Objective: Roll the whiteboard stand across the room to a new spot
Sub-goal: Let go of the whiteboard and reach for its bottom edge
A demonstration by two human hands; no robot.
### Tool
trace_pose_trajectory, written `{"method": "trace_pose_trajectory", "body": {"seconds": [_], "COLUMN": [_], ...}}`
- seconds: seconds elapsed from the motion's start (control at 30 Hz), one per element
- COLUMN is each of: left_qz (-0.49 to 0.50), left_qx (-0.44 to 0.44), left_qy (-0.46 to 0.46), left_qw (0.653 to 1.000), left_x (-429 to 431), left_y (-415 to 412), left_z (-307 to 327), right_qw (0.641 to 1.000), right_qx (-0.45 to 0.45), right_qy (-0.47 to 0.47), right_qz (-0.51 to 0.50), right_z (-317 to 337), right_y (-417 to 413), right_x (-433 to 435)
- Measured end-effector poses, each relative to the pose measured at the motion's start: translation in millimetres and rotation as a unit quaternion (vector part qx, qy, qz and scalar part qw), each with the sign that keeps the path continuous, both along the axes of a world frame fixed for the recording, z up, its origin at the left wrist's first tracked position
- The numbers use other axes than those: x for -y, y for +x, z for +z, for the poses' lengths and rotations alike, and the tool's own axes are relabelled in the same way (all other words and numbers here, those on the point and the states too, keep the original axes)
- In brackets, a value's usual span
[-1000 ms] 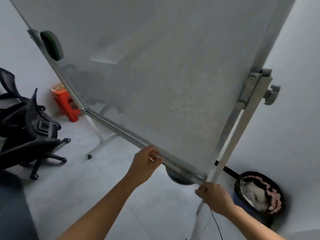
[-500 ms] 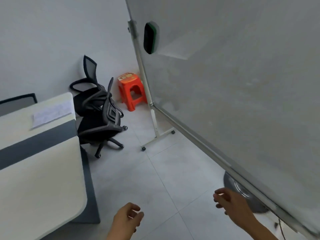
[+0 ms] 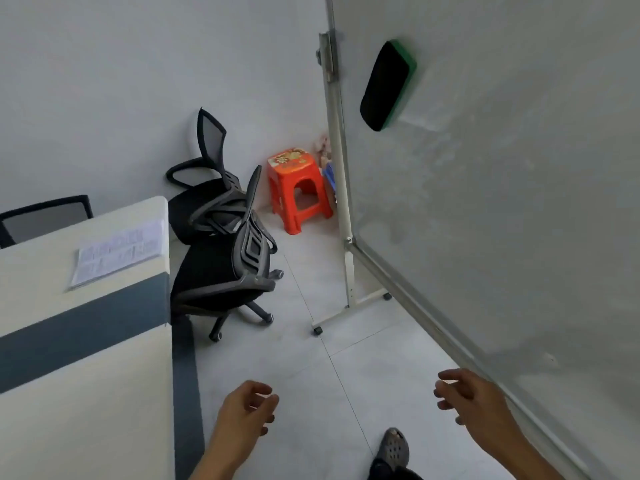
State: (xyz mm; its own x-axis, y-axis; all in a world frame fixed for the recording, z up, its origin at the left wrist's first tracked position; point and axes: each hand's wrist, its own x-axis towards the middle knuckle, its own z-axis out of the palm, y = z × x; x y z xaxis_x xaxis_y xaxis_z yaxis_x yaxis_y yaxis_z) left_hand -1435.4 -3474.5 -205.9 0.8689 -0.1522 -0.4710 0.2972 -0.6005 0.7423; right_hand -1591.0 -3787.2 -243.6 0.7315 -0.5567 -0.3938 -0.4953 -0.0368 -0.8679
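Neither grip holds anything: my right hand (image 3: 476, 398), fingers spread, is the nearer one, just left of the whiteboard stand (image 3: 502, 202), whose bottom rail (image 3: 426, 315) runs diagonally away, while my left hand (image 3: 246, 412) hangs loosely curled.

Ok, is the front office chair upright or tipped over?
Tipped. The front chair leans on the chair behind it, its wheeled base swung toward the camera with at least one caster off the floor.
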Motion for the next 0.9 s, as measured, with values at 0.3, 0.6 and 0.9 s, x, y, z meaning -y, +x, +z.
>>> {"method": "trace_pose_trajectory", "body": {"seconds": [0.3, 0.6, 0.9], "left_qz": [-0.108, -0.254, -0.426], "left_qx": [0.084, 0.229, 0.186], "left_qy": [-0.078, -0.181, -0.247], "left_qw": [0.988, 0.922, 0.85], "left_x": [146.6, 273.6, 388.0], "left_y": [227.1, 429.2, 517.9], "left_z": [69.6, 109.1, 112.1], "right_qw": [0.999, 0.988, 0.935], "right_qx": [0.029, 0.011, -0.004], "right_qy": [-0.011, -0.03, 0.006], "right_qz": [-0.017, -0.15, -0.354], "right_z": [34.3, 17.9, 33.7], "right_y": [187.4, 290.3, 372.0], "right_x": [59.9, 68.2, 29.3]}}
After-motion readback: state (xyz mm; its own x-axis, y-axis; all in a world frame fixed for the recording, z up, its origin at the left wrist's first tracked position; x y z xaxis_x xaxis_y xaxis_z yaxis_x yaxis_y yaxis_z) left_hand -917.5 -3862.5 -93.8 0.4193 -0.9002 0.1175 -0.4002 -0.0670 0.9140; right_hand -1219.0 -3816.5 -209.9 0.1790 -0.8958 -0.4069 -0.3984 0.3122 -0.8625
